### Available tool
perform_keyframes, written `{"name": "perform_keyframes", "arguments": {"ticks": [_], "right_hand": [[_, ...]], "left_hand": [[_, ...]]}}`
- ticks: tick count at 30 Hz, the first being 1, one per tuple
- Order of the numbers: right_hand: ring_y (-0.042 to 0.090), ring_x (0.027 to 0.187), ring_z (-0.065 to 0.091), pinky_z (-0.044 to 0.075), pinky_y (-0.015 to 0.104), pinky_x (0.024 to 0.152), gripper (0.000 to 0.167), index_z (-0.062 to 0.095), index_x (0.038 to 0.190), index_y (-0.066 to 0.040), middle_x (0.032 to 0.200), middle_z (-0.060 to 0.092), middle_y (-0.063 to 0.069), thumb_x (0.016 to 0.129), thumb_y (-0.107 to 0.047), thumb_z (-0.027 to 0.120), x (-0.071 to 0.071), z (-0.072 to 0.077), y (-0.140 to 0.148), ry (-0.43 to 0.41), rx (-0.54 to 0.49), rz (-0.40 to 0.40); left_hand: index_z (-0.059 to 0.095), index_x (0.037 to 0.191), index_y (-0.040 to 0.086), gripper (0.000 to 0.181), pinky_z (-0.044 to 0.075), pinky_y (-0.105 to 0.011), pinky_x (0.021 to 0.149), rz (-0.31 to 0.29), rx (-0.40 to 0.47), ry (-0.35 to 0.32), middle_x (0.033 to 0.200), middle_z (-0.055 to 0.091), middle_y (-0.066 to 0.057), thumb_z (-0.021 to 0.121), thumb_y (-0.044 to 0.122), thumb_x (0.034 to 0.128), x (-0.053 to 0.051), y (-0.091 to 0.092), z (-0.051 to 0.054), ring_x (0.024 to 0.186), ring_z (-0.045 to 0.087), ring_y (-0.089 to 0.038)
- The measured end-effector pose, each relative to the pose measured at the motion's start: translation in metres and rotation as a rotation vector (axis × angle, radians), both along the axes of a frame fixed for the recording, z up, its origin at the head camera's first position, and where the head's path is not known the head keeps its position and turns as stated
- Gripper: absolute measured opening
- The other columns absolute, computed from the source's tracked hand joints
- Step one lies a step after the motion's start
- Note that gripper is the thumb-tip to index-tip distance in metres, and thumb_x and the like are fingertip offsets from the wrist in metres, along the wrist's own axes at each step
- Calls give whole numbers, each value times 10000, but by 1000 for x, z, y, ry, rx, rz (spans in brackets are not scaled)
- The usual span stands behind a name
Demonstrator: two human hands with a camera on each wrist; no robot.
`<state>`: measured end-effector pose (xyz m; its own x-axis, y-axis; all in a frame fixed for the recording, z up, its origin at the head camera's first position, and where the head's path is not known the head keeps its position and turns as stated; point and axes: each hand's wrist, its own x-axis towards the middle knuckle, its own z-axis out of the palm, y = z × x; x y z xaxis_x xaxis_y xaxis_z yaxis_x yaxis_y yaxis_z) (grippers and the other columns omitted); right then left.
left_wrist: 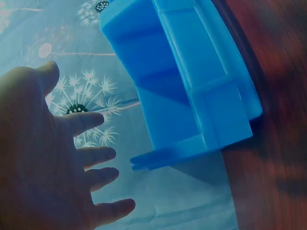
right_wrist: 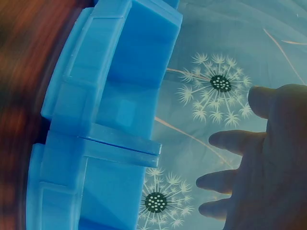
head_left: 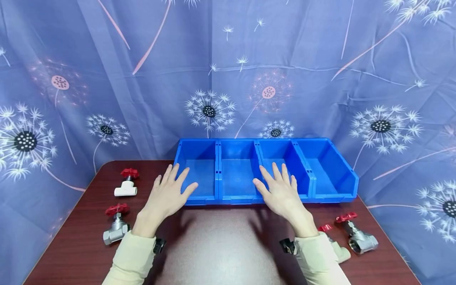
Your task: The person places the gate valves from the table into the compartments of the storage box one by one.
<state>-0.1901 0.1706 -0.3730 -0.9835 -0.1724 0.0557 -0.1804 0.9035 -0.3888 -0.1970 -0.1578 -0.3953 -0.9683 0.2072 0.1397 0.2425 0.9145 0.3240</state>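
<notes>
My left hand [head_left: 166, 198], fingers spread and holding nothing, hovers at the front left corner of a row of blue bins [head_left: 238, 200]. My right hand [head_left: 282, 194] is spread the same way over the front edge, right of the row's middle. In both wrist views the hands stand apart from the bin walls. Left of my left hand are a white tee-shaped valve [head_left: 126, 189] with a red handwheel and a metal valve [head_left: 116, 229], also red-handled. By my right sleeve lie another metal valve [head_left: 361, 239] and a pale valve [head_left: 341, 252], partly hidden by the sleeve.
The bins stand side by side along the back of a dark red-brown table [head_left: 217, 237]. Behind them hangs a blue curtain [head_left: 228, 47] with a dandelion print. Each wrist wears a small black device.
</notes>
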Motion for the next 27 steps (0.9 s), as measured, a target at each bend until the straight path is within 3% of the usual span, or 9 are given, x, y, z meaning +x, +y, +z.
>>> {"name": "perform_keyframes", "arguments": {"ticks": [17, 27], "right_hand": [[437, 1450, -51, -12, 685, 1065, 716, 297, 1544, -180, 1594, 135, 215, 991, -634, 291, 3, 1, 10, 7, -15, 7], [449, 1444, -68, -24, 693, 1057, 714, 295, 1544, -169, 1591, 131, 227, 994, -625, 298, 4, -1, 22, -20, 6, 20]], "left_hand": [[306, 1533, 113, 756, 104, -668, 1079, 22, -16, -31, 1578, 189, -222, 347, 627, 981, -16, -7, 0, 1448, 93, -432], [284, 1542, 117, 796, 147, -677, 1064, 7, -22, -112, 1585, 157, -229, 282, 671, 971, -31, -11, -1, 1447, 96, -433]]}}
